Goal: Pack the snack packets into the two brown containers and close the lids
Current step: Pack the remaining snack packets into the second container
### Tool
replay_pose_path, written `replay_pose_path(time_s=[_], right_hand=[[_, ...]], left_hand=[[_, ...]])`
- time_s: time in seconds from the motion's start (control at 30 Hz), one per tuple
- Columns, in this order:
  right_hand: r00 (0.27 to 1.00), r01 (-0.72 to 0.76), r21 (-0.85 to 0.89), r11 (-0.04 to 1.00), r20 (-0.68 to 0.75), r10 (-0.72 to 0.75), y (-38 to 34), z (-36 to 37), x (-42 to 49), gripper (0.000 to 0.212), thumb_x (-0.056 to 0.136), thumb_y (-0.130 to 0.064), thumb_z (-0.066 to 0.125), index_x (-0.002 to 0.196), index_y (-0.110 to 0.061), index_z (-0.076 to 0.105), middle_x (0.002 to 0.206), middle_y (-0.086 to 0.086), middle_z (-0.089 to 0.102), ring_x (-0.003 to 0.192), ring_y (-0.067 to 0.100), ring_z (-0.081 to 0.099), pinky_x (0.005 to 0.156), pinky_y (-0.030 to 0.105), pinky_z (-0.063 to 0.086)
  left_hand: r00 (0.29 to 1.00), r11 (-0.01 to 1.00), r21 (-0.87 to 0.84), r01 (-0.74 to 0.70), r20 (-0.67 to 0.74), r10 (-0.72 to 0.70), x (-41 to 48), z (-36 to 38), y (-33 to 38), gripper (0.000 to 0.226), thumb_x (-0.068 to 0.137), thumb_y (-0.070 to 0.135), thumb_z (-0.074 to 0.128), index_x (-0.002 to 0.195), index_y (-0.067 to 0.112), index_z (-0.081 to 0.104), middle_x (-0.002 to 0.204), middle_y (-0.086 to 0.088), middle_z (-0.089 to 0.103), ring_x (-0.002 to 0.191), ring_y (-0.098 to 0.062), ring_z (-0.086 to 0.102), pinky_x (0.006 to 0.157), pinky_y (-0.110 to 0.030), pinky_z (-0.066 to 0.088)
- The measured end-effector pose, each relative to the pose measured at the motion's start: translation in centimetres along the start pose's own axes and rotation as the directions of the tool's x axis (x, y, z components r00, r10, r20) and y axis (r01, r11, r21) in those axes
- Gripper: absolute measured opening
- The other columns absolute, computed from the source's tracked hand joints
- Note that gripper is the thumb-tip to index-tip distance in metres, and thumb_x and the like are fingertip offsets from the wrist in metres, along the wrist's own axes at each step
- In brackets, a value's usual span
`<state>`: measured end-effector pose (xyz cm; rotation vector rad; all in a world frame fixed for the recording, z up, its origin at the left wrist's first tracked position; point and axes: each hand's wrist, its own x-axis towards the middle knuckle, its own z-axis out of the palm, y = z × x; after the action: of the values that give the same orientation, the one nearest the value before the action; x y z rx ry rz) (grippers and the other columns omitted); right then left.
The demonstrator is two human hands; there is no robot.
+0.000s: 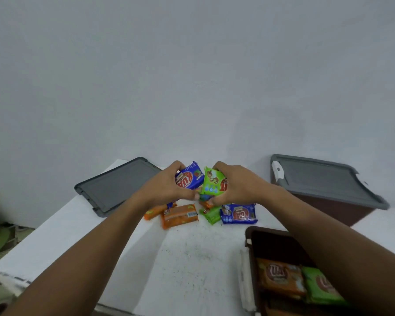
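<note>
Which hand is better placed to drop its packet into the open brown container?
Right. The right hand grips a green packet and the open container sits on that side; the left hand, gripping a blue packet, would have to cross.

The blue packet (pixel 189 177) and the green packet (pixel 211 182) are wrapped in thin printed plastic film, glossy and creased where gripped. The same shiny film is seen on the orange packet (pixel 179 215) lying on the table. The loose lid (pixel 116 185) is moulded of smooth grey plastic with a dull satin sheen. The shut box (pixel 328 208) is made of brown plastic, its box lid (pixel 324 179) of the same matt grey, its latch (pixel 277 171) of white plastic. The open box (pixel 260 230) is likewise of smooth brown plastic. The table (pixel 192 258) is finished in matt white, marked by dark specks and scuffs. The wall (pixel 192 76) is painted a flat, matt white.
</note>
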<state>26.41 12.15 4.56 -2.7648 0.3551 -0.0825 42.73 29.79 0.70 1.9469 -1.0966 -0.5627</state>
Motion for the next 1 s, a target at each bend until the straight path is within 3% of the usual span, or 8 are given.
replay_pose_path(time_s=[0.13, 0.27, 0.37, 0.47, 0.6, 0.87, 1.0], right_hand=[[1.000, 0.003, -0.048, 0.999, -0.024, -0.004, 1.3, -1.3, -4.3, 0.055, 0.067, -0.046, 0.082, 0.109, -0.028, 0.052, 0.091, -0.007, 0.067, 0.077, 0.010, 0.065, 0.068, 0.036, 0.056], [0.999, -0.026, -0.058, 0.998, -0.049, 0.023, 3.0, -2.8, -9.2, 0.051, 0.064, -0.045, 0.080, 0.102, -0.027, 0.052, 0.085, -0.004, 0.067, 0.074, 0.016, 0.063, 0.064, 0.037, 0.054], [0.995, -0.077, -0.081, 0.994, -0.062, 0.072, 5.2, -3.4, -13.0, 0.055, 0.063, -0.050, 0.080, 0.106, -0.031, 0.051, 0.092, -0.006, 0.066, 0.078, 0.016, 0.062, 0.067, 0.034, 0.052], [0.988, -0.146, -0.081, 0.986, -0.068, 0.141, 7.6, -3.4, -16.9, 0.063, 0.060, -0.054, 0.079, 0.113, -0.034, 0.051, 0.098, -0.007, 0.066, 0.084, 0.017, 0.062, 0.073, 0.035, 0.053], [0.977, -0.212, -0.082, 0.974, -0.055, 0.208, 10.2, -2.8, -21.4, 0.055, 0.059, -0.053, 0.080, 0.100, -0.036, 0.046, 0.092, -0.008, 0.063, 0.080, 0.013, 0.061, 0.064, 0.031, 0.046], [0.962, -0.271, -0.180, 0.946, -0.012, 0.274, 13.4, 0.5, -25.7, 0.067, 0.064, -0.053, 0.082, 0.120, -0.033, 0.052, 0.111, -0.010, 0.057, 0.098, 0.012, 0.056, 0.082, 0.033, 0.051], [0.970, -0.242, -0.217, 0.946, -0.028, 0.242, 14.3, 2.1, -25.9, 0.068, 0.066, -0.055, 0.080, 0.121, -0.036, 0.045, 0.123, -0.009, 0.057, 0.107, 0.012, 0.053, 0.090, 0.034, 0.049]], left_hand=[[0.997, 0.993, 0.090, -0.080, -0.015, 0.082, -1.5, 2.7, 2.5, 0.066, 0.068, 0.041, 0.092, 0.118, 0.034, 0.050, 0.105, 0.010, 0.068, 0.087, -0.013, 0.072, 0.063, -0.022, 0.058], [0.993, 0.983, 0.139, -0.120, 0.012, 0.119, -3.0, 5.7, 5.7, 0.067, 0.066, 0.042, 0.091, 0.118, 0.035, 0.049, 0.106, 0.010, 0.067, 0.089, -0.012, 0.070, 0.066, -0.024, 0.059], [0.988, 0.967, 0.203, -0.152, 0.068, 0.141, -3.9, 8.6, 8.2, 0.070, 0.064, 0.050, 0.088, 0.119, 0.039, 0.047, 0.110, 0.013, 0.065, 0.093, -0.012, 0.069, 0.067, -0.033, 0.064], [0.975, 0.931, 0.298, -0.210, 0.133, 0.177, -4.5, 11.8, 10.3, 0.066, 0.073, 0.046, 0.087, 0.122, 0.038, 0.045, 0.112, 0.011, 0.062, 0.093, -0.011, 0.066, 0.060, -0.024, 0.058], [0.947, 0.879, 0.365, -0.307, 0.214, 0.242, -4.9, 15.9, 12.3, 0.071, 0.072, 0.053, 0.085, 0.129, 0.035, 0.047, 0.114, 0.013, 0.059, 0.097, -0.007, 0.060, 0.076, -0.023, 0.054], [0.915, 0.708, 0.592, -0.386, 0.342, 0.212, -5.6, 22.3, 12.7, 0.080, 0.075, 0.060, 0.077, 0.141, 0.031, 0.042, 0.134, 0.007, 0.054, 0.113, -0.010, 0.053, 0.090, -0.027, 0.049], [0.920, 0.584, 0.715, -0.384, 0.348, 0.179, -5.8, 23.8, 12.1, 0.083, 0.076, 0.065, 0.072, 0.145, 0.031, 0.042, 0.144, 0.005, 0.048, 0.131, -0.015, 0.043, 0.109, -0.041, 0.040]])
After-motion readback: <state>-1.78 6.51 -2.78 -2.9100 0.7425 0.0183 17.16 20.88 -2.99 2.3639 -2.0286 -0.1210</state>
